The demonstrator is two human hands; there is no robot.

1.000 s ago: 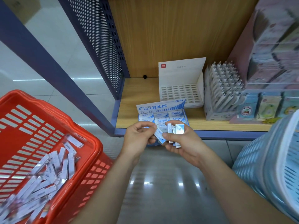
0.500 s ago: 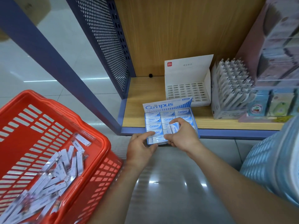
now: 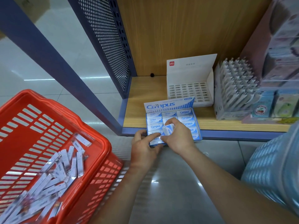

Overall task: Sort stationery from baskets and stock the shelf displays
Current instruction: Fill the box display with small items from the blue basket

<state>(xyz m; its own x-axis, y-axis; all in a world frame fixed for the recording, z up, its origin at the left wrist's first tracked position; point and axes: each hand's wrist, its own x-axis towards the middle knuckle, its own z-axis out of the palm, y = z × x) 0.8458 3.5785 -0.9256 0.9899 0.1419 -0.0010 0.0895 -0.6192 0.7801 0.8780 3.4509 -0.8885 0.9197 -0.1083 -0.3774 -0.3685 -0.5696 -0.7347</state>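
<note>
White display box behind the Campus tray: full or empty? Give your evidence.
Empty. The white display box has its lid flap up, and every grid slot shows bare, nothing standing in any.
</note>
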